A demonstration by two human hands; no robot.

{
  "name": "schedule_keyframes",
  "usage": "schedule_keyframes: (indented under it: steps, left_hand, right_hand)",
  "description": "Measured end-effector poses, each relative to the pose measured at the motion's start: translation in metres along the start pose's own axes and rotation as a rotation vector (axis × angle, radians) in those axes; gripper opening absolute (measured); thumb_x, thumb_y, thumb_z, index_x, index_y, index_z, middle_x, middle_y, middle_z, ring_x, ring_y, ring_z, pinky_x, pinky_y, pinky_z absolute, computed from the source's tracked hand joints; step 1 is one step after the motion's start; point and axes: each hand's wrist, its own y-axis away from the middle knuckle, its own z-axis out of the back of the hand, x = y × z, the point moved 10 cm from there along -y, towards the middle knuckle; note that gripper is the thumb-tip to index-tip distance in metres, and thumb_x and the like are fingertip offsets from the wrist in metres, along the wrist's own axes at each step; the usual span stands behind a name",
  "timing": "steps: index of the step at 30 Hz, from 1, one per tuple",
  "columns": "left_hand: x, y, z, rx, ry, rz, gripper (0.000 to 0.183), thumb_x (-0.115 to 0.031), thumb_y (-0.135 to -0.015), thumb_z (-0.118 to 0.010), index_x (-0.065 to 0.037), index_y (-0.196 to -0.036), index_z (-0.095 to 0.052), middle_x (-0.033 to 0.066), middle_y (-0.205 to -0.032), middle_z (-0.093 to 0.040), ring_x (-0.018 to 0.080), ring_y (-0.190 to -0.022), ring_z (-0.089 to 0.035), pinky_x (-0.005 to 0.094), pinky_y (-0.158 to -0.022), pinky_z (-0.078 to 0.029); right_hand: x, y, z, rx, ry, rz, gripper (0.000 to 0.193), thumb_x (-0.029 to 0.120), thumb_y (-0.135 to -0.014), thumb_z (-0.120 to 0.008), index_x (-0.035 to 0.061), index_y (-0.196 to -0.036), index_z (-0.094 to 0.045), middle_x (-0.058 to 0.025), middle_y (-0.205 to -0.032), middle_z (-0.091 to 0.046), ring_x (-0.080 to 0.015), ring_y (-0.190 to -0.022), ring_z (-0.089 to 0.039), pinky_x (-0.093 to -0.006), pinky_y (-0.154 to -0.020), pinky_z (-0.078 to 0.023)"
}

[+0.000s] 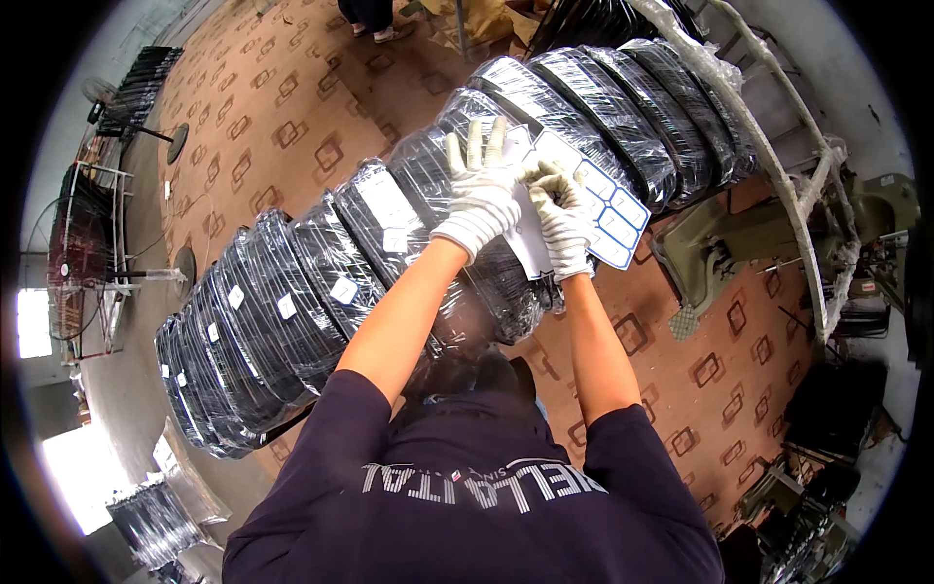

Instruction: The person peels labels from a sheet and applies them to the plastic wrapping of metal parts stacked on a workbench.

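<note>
My left hand point(482, 200), in a striped white work glove, lies with its fingers stretched out against a plastic-wrapped black bundle point(423, 161). Beside it, my right hand point(564, 219), gloved too, has its fingers curled and pinched on a sheet of blue-bordered labels point(623, 219). A white paper point(528, 248) hangs between the two hands; its upper part is partly covered by the gloves. Several similar film-wrapped bundles point(292, 292) stand in a long row, some bearing small white labels point(343, 289).
A film-wrapped metal frame point(793, 185) rises at the right, near an olive-green machine point(700, 253). Two standing fans point(78, 243) and black stock point(146, 83) are at the left. A person's legs point(375, 15) show at the far edge of the patterned floor point(258, 107).
</note>
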Motion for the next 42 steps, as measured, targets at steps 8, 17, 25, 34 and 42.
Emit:
schedule_keyframes:
  steps: [8,17,25,34,42]
  left_hand:
    - [0.012,0.012,0.000,0.056,0.151,0.055,0.059,-0.016,-0.064,-0.061,-0.041,-0.117,-0.056,0.0151,-0.150,-0.009,0.0362,-0.138,-0.003,0.0521,-0.108,0.006]
    - [0.013,0.012,-0.006,0.114,0.132,0.068,0.050,-0.019,-0.072,-0.060,-0.039,-0.118,-0.056,0.0170,-0.150,-0.011,0.0370,-0.138,-0.005,0.0538,-0.108,0.006]
    - [-0.058,0.043,-0.026,0.008,0.286,0.036,0.042,-0.030,-0.089,-0.037,-0.005,-0.121,-0.049,0.0157,-0.134,-0.039,0.0301,-0.124,-0.035,0.0449,-0.106,-0.018]
    - [-0.060,0.066,-0.083,0.036,0.841,0.037,0.050,-0.036,-0.096,-0.028,-0.007,-0.137,-0.027,0.0094,-0.137,-0.032,0.0219,-0.128,-0.029,0.0319,-0.108,-0.019]
    - [-0.046,0.063,-0.068,-0.248,0.677,0.158,0.056,-0.035,-0.094,-0.031,-0.005,-0.140,-0.023,0.0108,-0.146,-0.022,0.0273,-0.135,-0.021,0.0360,-0.111,-0.012]
  right_hand:
    - [0.008,0.007,0.004,0.117,-0.288,0.009,0.006,0.000,-0.074,-0.064,0.0020,-0.079,-0.062,-0.0112,-0.111,-0.062,-0.0143,-0.094,-0.057,-0.0270,-0.086,-0.044]
    - [0.067,0.023,0.022,0.197,-0.518,0.166,0.015,0.010,-0.074,-0.069,-0.0013,-0.084,-0.065,-0.0232,-0.113,-0.058,-0.0193,-0.096,-0.060,-0.0303,-0.084,-0.049]
    - [0.112,0.027,-0.093,0.499,-0.094,-0.281,0.029,0.014,-0.074,-0.067,-0.0028,-0.097,-0.062,-0.0139,-0.097,-0.065,-0.0176,-0.092,-0.060,-0.0254,-0.084,-0.044]
    - [0.029,0.002,-0.146,0.329,1.304,0.328,0.016,0.022,-0.065,-0.071,0.0109,-0.076,-0.069,-0.0148,-0.089,-0.062,-0.0320,-0.087,-0.057,-0.0377,-0.080,-0.045]
    - [0.037,0.022,-0.143,0.176,1.360,0.371,0.032,0.026,-0.071,-0.068,0.0033,-0.091,-0.059,-0.0240,-0.125,-0.043,-0.0372,-0.111,-0.044,-0.0436,-0.093,-0.037]
